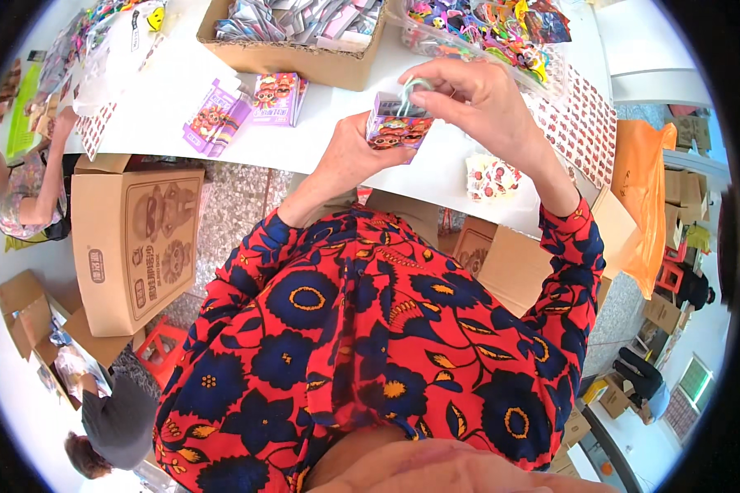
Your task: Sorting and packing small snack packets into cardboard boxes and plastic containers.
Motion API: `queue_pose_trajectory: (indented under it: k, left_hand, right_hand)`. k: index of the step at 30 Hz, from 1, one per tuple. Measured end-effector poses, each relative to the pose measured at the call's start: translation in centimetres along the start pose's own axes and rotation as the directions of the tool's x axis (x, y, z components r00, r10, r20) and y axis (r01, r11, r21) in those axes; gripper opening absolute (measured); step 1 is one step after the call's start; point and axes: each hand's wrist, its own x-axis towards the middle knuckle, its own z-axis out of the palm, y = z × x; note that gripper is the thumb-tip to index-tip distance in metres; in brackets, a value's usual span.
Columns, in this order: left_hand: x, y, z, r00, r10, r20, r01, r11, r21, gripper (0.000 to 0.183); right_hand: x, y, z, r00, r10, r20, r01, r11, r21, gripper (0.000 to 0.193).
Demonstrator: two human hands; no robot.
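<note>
My left hand point(347, 158) is wrapped round a small purple printed box point(398, 133), held upright with its top open at the front edge of the white table. In my right hand point(483, 100), thumb and fingers pinch a pale green looped cord point(411, 89) over the mouth of the box. The cord's lower end dips to the opening; what hangs on it, if anything, is hidden. Left of my hands, several purple boxes point(275, 100) stand together beside flattened purple cartons point(215, 120). A small heap of red-and-white printed pieces point(492, 178) lies below my right wrist.
A cardboard box point(284, 64) of silvery packets and a clear plastic bin point(501, 70) of colourful trinkets stand farther back. Printed sheets point(580, 111) cover the table's right side. A large carton point(136, 246) stands at left, an orange sack point(645, 205) at right. Other people work around.
</note>
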Motion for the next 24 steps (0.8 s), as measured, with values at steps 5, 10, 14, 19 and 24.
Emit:
queue_pose_trajectory:
  k: [5,10,14,19,24]
  left_hand:
    - [-0.1,-0.5,-0.3,1.000,0.006,-0.020,-0.006,1.000,0.018,0.030]
    - [-0.3,0.8,-0.3,0.999,0.001,0.032,-0.006,0.989,0.145,0.022]
    - [-0.2,-0.2,-0.7,0.998,-0.052,0.042,0.050,0.998,0.031,0.025]
    - [-0.3,0.4,-1.1,1.000,0.002,-0.013,-0.002,0.999,0.047,0.036]
    - [-0.7,-0.3,-1.2,0.998,-0.058,-0.016,0.057,0.997,-0.054,0.035]
  right_hand:
    - [-1.1,-0.9,0.7,0.959,-0.211,-0.191,0.157,0.952,-0.261,0.024]
    - [-2.2,0.2,1.5,0.972,-0.230,0.054,0.236,0.932,-0.275,0.030]
    - [-1.1,-0.1,-0.2,0.989,-0.021,0.147,0.029,0.998,-0.049,0.022]
    - [2.4,6.4,-6.1,0.917,-0.031,-0.398,-0.087,0.957,-0.276,0.019]
    - [5.9,19.1,-11.4,0.807,-0.301,-0.508,-0.238,0.622,-0.746,0.019]
